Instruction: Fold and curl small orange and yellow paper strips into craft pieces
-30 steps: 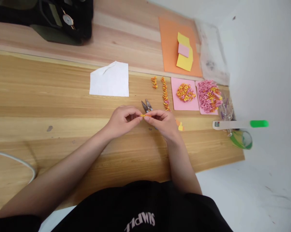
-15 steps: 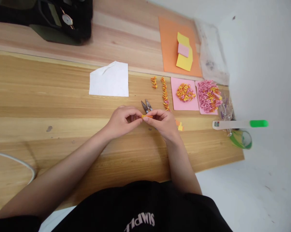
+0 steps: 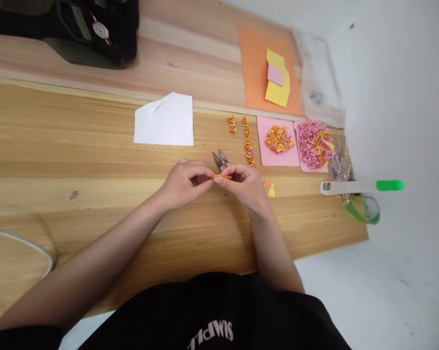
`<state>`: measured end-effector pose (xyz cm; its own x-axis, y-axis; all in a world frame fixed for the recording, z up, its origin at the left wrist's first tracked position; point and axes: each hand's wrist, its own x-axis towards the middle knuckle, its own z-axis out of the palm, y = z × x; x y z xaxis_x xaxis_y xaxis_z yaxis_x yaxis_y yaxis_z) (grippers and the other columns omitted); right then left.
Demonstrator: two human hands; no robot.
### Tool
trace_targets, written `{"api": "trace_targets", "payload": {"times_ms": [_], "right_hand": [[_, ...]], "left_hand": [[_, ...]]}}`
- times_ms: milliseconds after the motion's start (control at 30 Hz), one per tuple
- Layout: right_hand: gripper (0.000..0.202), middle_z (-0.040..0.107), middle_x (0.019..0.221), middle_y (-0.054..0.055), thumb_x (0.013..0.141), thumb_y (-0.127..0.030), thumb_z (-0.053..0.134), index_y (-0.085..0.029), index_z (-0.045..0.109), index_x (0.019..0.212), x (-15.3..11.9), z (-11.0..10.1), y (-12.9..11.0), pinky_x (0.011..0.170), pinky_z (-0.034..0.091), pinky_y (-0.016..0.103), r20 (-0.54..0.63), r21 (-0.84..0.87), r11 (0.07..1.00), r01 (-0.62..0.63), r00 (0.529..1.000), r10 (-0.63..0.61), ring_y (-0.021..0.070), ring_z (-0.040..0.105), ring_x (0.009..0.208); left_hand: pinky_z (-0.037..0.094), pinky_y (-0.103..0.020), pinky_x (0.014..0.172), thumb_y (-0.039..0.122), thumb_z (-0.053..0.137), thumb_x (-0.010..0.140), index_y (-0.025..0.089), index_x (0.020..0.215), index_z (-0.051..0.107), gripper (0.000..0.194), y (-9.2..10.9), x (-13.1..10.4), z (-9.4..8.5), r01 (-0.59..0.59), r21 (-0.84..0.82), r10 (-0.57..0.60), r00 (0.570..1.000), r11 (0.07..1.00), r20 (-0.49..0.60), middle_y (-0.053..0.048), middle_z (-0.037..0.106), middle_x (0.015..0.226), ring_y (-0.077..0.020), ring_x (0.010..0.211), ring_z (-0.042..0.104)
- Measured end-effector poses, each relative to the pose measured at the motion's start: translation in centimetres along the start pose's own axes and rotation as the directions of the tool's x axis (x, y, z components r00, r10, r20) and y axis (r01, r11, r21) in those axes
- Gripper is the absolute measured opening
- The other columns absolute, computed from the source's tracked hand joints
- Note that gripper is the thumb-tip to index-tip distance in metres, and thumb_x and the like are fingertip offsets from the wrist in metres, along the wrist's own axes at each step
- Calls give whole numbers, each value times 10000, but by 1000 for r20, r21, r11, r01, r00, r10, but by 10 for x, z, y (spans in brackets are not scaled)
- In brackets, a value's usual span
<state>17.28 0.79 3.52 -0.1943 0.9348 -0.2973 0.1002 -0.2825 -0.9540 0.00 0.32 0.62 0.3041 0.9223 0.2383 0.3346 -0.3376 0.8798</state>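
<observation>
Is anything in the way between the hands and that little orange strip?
Nothing visible: the left hand and right hand pinch the orange strip directly. The snips lie just beyond, not between.

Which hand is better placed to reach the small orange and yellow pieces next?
Probably the right hand: the small pieces lie beside it, while the left hand is farther off. Both hands pinch a thin orange strip.

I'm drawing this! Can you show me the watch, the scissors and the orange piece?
Watch point(image 3: 100, 30): head view, on its dial.
Scissors point(image 3: 217, 160): head view, on one blade.
Orange piece point(image 3: 224, 177): head view, on its uncovered part.
</observation>
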Motion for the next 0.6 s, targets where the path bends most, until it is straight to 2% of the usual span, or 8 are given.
{"api": "trace_targets", "payload": {"times_ms": [233, 367, 467, 600], "right_hand": [[229, 584, 597, -32, 604, -343, 806, -195, 632, 622, 0, 2, -1, 523, 373, 247, 13, -6, 1000, 23, 1000, -23, 91, 463, 552], [319, 566, 603, -48, 530, -382, 850, -191, 624, 650, 1, 2, -1, 507, 368, 230, 15, -6, 1000, -1, 1000, 1, 80, 457, 551], [403, 571, 609, -62, 457, -356, 893, -191, 640, 722, 1, 2, -2, 490, 371, 210, 50, 4, 999, -37, 998, 37, 73, 471, 545], [377, 592, 606, -58, 465, -287, 903, -188, 670, 744, 2, 1, -5, 507, 401, 202, 79, 25, 999, -38, 996, 36, 79, 514, 567]], "left_hand": [[394, -242, 557, 271, 608, 791, 177, 680, 680, 162, 1, 0, 0, 42, -39, -41, 999, 998, 11, 1, 621, 579, -109, 526, 524], [378, -236, 539, 301, 612, 766, 171, 655, 656, 177, 3, 0, 1, 93, -96, -94, 996, 991, -3, -1, 603, 582, -110, 530, 496], [371, -234, 534, 345, 627, 723, 170, 649, 643, 191, 4, 0, 2, 177, -181, -183, 983, 967, -20, -4, 613, 602, -117, 543, 498], [390, -254, 582, 369, 709, 612, 157, 619, 645, 221, 5, 1, 2, 298, -320, -333, 941, 899, -62, -8, 620, 607, -125, 561, 515]]}}
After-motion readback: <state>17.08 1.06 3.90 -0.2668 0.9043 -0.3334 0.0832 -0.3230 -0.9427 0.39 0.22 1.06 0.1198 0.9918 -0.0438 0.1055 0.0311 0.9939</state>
